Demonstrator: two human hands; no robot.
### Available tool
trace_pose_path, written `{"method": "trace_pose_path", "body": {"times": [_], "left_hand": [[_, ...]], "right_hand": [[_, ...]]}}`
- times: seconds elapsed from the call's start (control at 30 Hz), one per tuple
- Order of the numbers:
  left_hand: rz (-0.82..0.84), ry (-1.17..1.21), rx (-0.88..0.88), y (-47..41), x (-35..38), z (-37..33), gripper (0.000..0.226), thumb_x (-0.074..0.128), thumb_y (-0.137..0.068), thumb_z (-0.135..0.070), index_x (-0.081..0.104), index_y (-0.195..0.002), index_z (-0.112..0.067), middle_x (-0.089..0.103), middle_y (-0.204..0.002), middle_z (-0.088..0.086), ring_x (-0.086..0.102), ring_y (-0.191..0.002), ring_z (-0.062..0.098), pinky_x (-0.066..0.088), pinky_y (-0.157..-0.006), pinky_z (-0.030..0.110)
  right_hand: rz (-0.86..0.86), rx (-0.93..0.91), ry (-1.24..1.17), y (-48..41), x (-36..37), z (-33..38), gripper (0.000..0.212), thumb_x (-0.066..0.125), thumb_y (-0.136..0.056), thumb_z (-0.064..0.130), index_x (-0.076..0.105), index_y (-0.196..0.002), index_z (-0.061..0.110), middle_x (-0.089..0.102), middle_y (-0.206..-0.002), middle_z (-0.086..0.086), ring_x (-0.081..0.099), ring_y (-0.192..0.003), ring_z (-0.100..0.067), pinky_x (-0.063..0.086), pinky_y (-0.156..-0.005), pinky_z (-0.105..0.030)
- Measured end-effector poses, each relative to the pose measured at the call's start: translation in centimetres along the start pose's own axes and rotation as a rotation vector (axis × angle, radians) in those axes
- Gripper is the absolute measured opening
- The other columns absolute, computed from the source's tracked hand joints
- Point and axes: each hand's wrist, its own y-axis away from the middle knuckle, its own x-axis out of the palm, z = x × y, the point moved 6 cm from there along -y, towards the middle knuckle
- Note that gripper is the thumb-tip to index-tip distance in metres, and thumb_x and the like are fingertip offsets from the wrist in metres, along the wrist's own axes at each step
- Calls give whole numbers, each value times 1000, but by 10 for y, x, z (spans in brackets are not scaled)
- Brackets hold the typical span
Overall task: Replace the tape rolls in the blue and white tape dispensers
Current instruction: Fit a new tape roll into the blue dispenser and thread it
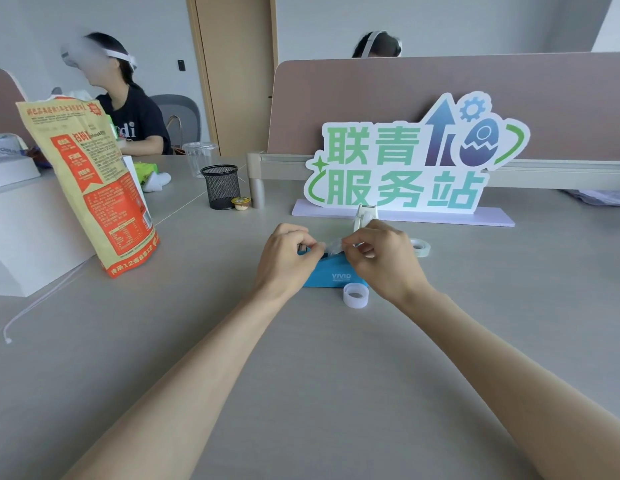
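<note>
The blue tape dispenser (pixel 331 273), marked VIVID, lies on the grey table between my hands. My left hand (pixel 286 258) pinches its left end. My right hand (pixel 381 259) pinches a clear strip or roll of tape (pixel 333 245) above the dispenser; how much tape it holds is hidden by the fingers. The white tape dispenser (pixel 364 216) stands just behind my right hand. One tape roll (pixel 356 295) stands in front of the blue dispenser. Another tape roll (pixel 420 247) lies to the right of my right hand.
A green and white sign (pixel 405 161) stands behind the dispensers against a desk partition (pixel 440 84). At the left are a tall paper food bag (pixel 90 188), a black mesh pen cup (pixel 220 187), a small jelly cup (pixel 240 203) and a white cable (pixel 42 299). Two people sit beyond.
</note>
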Motion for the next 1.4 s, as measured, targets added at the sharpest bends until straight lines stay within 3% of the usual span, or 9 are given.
{"method": "trace_pose_path", "body": {"times": [0.17, 0.33, 0.53, 0.6, 0.7, 0.8, 0.9, 1.07, 1.4], "left_hand": [[-8, 20, -20, 1, -1, 5, 17, 66, -85, -26, 73, -78, -12, 58, -109, -5, 53, -96, 1, 29, -75, 10], [-9, 72, -38, -2, -3, 5, 16, 64, -87, -25, 73, -82, -12, 60, -109, -3, 55, -95, 4, 33, -80, 14], [-34, 233, -205, -5, -9, 19, 11, 62, -86, -26, 69, -89, -18, 67, -106, -1, 62, -89, 12, 51, -90, 31], [-50, 323, -265, -4, -12, 24, 10, 60, -86, -24, 69, -85, -18, 69, -92, -4, 63, -83, 11, 57, -83, 34], [-78, 374, -303, -4, -14, 28, 16, 58, -88, -21, 69, -91, -11, 66, -86, -4, 63, -77, 11, 58, -65, 23], [-112, 346, -321, -6, -17, 34, 17, 58, -87, -25, 69, -90, -12, 65, -85, -4, 63, -74, 12, 60, -78, 35], [-113, 298, -323, -6, -22, 37, 22, 58, -84, -31, 70, -91, -14, 69, -98, 1, 65, -92, 18, 56, -88, 43], [-136, 201, -317, -9, -32, 43, 21, 60, -86, -30, 73, -92, -14, 71, -103, 2, 61, -88, 14, 43, -77, 24], [-123, 107, -305, -5, -40, 47, 19, 61, -83, -28, 73, -92, -16, 67, -107, 0, 57, -87, 11, 42, -78, 23]], "right_hand": [[-21, -14, -29, 11, 8, -5, 17, 62, -85, 14, 67, -102, 15, 57, -102, -1, 57, -87, -17, 40, -73, -20], [20, -3, -28, 13, 15, -9, 44, 62, -88, 26, 53, -130, 17, 52, -124, -2, 52, -106, -16, 33, -82, -15], [118, 5, 5, 13, 23, -14, 51, 59, -90, 32, 46, -138, 19, 54, -121, -1, 51, -97, -15, 36, -79, -23], [124, 13, 5, 13, 23, -15, 52, 59, -90, 33, 45, -138, 18, 55, -121, -2, 51, -100, -15, 36, -81, -23], [132, 22, 3, 13, 23, -16, 53, 58, -90, 35, 44, -139, 18, 54, -126, -2, 53, -108, -18, 37, -84, -23], [135, 26, 4, 13, 23, -17, 53, 57, -91, 36, 43, -139, 18, 53, -128, -2, 53, -110, -19, 37, -85, -24], [135, 26, 4, 13, 23, -17, 54, 57, -91, 36, 43, -140, 18, 52, -129, -3, 53, -111, -20, 37, -85, -25], [134, 33, 2, 13, 24, -18, 54, 56, -91, 37, 42, -140, 19, 51, -131, -1, 52, -112, -19, 38, -86, -25], [139, 35, 0, 14, 23, -18, 55, 55, -91, 38, 41, -141, 19, 50, -135, -1, 52, -115, -19, 42, -91, -28]]}}
